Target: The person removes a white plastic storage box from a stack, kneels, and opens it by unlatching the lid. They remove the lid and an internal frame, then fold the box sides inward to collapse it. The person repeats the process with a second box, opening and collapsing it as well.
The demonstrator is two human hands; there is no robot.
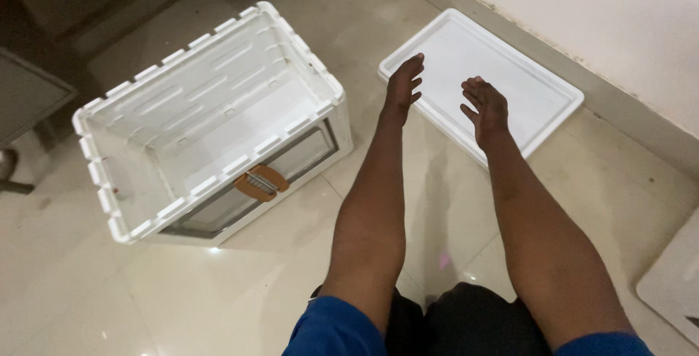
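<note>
hands over the lid, nothing gripped yet

both hands reach toward the flat white lid on the tile floor at about 1 o'clock, next to the wall skirting. left hand hovers at the lid's near-left edge, fingers straight and close together. right hand is over the near long edge, fingers loosely spread, empty. open white storage crate with an orange latch sits at 10 o'clock, well apart. best grip, i'd say: opposite short edges, lift level.

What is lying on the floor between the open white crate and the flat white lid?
Nothing lies there. In the head view, only bare tiled floor separates the white crate from the lid; the left hand hovers above the lid's near edge.
</note>
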